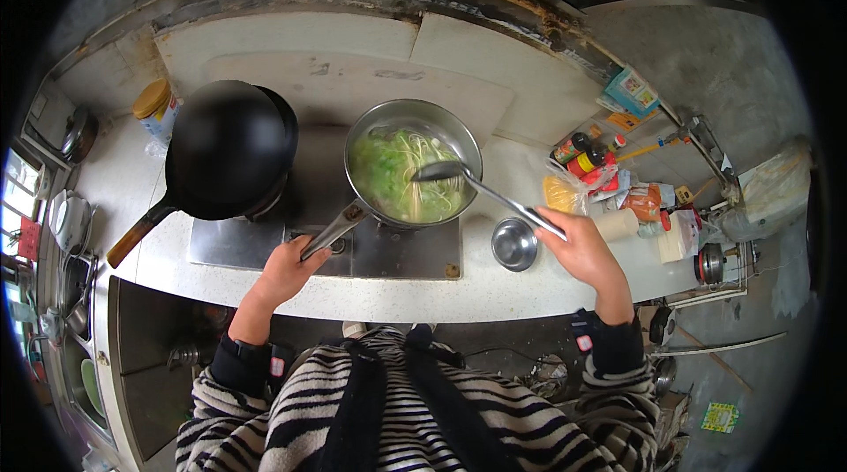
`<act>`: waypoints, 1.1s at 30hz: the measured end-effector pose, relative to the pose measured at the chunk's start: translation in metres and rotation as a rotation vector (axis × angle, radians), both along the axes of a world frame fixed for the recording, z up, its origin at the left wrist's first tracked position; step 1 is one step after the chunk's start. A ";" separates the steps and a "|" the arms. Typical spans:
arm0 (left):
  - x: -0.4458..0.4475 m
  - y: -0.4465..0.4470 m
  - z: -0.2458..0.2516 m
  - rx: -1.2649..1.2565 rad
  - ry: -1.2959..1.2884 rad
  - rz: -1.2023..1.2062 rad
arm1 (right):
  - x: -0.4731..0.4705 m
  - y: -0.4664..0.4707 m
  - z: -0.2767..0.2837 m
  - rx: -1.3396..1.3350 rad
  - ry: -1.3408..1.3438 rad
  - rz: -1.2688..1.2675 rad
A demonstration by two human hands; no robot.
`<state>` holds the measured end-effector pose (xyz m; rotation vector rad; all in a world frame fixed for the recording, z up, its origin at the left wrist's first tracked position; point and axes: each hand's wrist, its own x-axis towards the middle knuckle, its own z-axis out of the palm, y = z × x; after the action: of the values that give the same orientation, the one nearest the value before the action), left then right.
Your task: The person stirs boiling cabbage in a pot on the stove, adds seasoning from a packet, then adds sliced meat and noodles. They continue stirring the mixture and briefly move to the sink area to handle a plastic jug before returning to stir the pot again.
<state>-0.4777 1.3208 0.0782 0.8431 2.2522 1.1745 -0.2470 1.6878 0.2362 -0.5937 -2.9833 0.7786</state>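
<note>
My left hand [286, 271] grips the metal handle of a steel pan [463, 131], which sits on the right side of the gas stove [407, 253]. Pale noodles [415, 197] and chopped greens [377, 158] lie in greenish liquid inside the pan. Closed around the shaft of a metal ladle [496, 195], my right hand [577, 248] is over the counter to the pan's right. The ladle's dark bowl rests over the noodles, and I cannot tell how deep it dips. Just left of my right hand stands a small steel bowl [514, 244].
A black wok [228, 154] covers the left burner, its wooden handle pointing toward the front left. Behind it is a jar with an orange-brown lid [151, 98]. Sauce bottles [585, 158], a bag of yellow food [562, 193] and a paper roll [617, 226] crowd the right of the counter [423, 300].
</note>
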 end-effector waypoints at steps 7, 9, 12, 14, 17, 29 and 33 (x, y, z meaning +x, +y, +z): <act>0.000 0.001 0.003 -0.009 -0.030 0.001 | -0.014 -0.034 -0.068 0.056 -0.008 0.042; 0.002 0.002 0.003 -0.012 -0.046 0.014 | -0.033 -0.041 -0.090 0.111 0.060 0.049; 0.003 0.002 0.003 -0.013 -0.057 0.028 | -0.059 -0.043 -0.104 0.197 0.050 0.011; 0.004 0.003 0.004 -0.021 -0.088 0.039 | -0.073 -0.040 -0.106 0.240 0.040 -0.021; 0.005 0.003 0.005 0.009 -0.099 0.047 | -0.084 -0.035 -0.108 0.309 0.054 -0.070; 0.004 0.003 0.000 -0.008 -0.139 0.059 | -0.090 -0.016 -0.120 0.274 0.083 -0.128; 0.005 0.005 0.001 0.011 -0.127 0.060 | -0.066 -0.026 -0.123 0.250 0.054 -0.066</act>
<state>-0.4724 1.3254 0.0788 0.6893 2.1828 1.2326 -0.3131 1.6623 0.1136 -0.6421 -2.9284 0.4011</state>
